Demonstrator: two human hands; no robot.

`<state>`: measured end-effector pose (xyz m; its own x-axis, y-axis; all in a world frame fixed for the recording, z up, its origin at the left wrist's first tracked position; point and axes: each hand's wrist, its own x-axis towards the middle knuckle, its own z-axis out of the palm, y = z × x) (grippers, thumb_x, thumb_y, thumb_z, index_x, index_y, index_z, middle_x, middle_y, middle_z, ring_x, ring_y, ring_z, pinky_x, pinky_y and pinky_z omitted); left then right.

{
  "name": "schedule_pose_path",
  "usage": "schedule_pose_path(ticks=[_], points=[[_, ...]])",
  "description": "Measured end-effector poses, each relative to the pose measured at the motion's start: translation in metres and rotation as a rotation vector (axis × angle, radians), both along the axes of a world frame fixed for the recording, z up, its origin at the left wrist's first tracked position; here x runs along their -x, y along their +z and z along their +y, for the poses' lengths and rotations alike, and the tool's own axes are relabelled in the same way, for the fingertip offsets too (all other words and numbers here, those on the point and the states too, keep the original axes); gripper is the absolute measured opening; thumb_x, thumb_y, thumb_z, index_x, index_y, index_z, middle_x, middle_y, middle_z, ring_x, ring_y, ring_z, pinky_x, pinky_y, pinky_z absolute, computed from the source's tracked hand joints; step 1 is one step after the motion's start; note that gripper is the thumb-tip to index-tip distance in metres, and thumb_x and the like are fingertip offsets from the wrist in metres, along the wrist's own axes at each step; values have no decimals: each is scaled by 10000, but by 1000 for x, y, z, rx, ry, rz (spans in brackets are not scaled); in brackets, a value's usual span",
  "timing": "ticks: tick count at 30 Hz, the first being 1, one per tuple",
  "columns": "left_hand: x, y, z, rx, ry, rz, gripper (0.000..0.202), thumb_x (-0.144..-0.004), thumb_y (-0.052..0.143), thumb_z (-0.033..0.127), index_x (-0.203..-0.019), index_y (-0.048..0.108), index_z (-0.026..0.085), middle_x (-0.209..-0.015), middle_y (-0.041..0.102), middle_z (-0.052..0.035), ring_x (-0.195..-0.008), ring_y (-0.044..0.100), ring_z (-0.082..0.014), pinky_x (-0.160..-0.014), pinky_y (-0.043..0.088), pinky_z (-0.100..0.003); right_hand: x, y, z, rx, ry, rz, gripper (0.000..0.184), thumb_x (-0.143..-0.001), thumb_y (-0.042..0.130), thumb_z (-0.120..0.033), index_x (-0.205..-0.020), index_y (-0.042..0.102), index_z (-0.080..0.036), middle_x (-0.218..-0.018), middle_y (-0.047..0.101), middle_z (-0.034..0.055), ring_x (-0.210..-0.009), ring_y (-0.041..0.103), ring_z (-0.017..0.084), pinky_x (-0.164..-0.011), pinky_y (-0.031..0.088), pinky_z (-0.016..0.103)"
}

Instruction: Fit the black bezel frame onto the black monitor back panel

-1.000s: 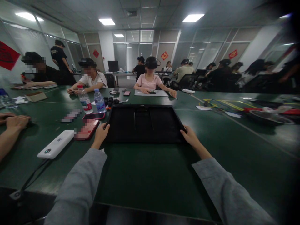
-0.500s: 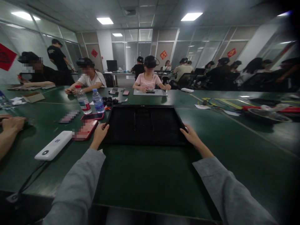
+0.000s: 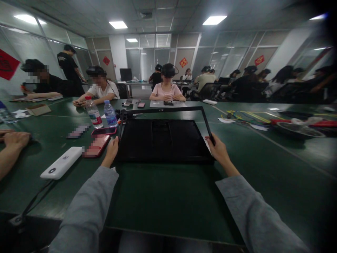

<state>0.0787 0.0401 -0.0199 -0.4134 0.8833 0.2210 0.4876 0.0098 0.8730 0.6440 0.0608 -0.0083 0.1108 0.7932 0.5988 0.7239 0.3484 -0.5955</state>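
Observation:
A thin black monitor bezel (image 3: 181, 109) stands tilted up over a black monitor back cover (image 3: 135, 142) that lies on the green table (image 3: 163, 200). My left hand (image 3: 111, 151) is closed at the bezel's left side, its fingertips partly hidden. On the right side, my right hand (image 3: 219, 151) pinches the bezel between thumb and fingers. The bezel's far edge is raised above the cover, with the table showing through the gap. Where its near edge lies against the dark cover I cannot make out.
To the left lie a white power bank (image 3: 62, 163), a red-cased phone (image 3: 97, 146) and another phone (image 3: 104, 131). Two bottles (image 3: 111, 114) stand behind them. A co-worker's hands (image 3: 15, 138) rest at far left. A metal bowl (image 3: 300, 130) and cables sit at right.
The bezel's far edge has risen off the back cover, opening a gap between them. My right hand has shifted slightly right. The co-worker opposite has drawn their hands together.

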Motion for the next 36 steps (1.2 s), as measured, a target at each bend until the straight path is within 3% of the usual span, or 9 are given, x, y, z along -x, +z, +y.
schedule_pose_path(ticks=[5, 10, 15, 23, 30, 36], points=[[0, -3, 2, -15, -26, 38, 489, -952, 494, 574, -1039, 706, 141, -1110, 755, -148, -1076, 700, -282, -988, 519, -404, -2, -16, 7, 27, -41, -39, 475, -901, 503, -426, -1269, 667, -174, -1251, 699, 175, -1226, 619, 340, -1102, 454, 567], [1, -9, 3, -48, -55, 90, 410, -928, 615, 420, -1215, 680, 134, -1274, 721, -190, -1175, 694, -286, -1053, 506, -429, -3, -27, 15, 163, -1, 101, 477, -854, 602, -509, -1200, 691, -192, -1180, 729, 145, -1132, 675, 336, -1055, 499, 584], [3, -11, 3, -43, -29, 89, 422, -919, 650, 435, -1214, 681, 134, -1267, 726, -194, -1186, 698, -290, -1051, 513, -432, -3, -20, 9, 299, 128, 325, 536, -801, 715, -568, -1228, 678, -245, -1025, 760, 85, -944, 730, 298, -856, 622, 519], [2, -4, -1, -11, -106, -28, 439, -842, 733, 426, -1139, 663, 111, -1130, 764, -189, -1069, 738, -301, -961, 563, -436, -13, -10, 0, 495, 107, 529, 415, -801, 761, -498, -1122, 724, -238, -999, 775, 96, -875, 749, 299, -787, 645, 466], [-4, -5, -1, -54, -123, -24, 469, -892, 651, 527, -1130, 689, 125, -1160, 760, -175, -1126, 717, -293, -1011, 540, -426, -10, -14, 7, 378, 146, 655, 553, -751, 773, -409, -1277, 687, -262, -835, 773, 47, -676, 733, 262, -641, 649, 433], [-7, -2, -2, -46, -156, 64, 447, -977, 545, 446, -1283, 679, 149, -1322, 712, -153, -1194, 683, -269, -1065, 505, -407, -21, -17, 6, 321, 34, 704, 602, -740, 754, -376, -1321, 673, -243, -899, 774, 70, -773, 742, 285, -745, 646, 481]])
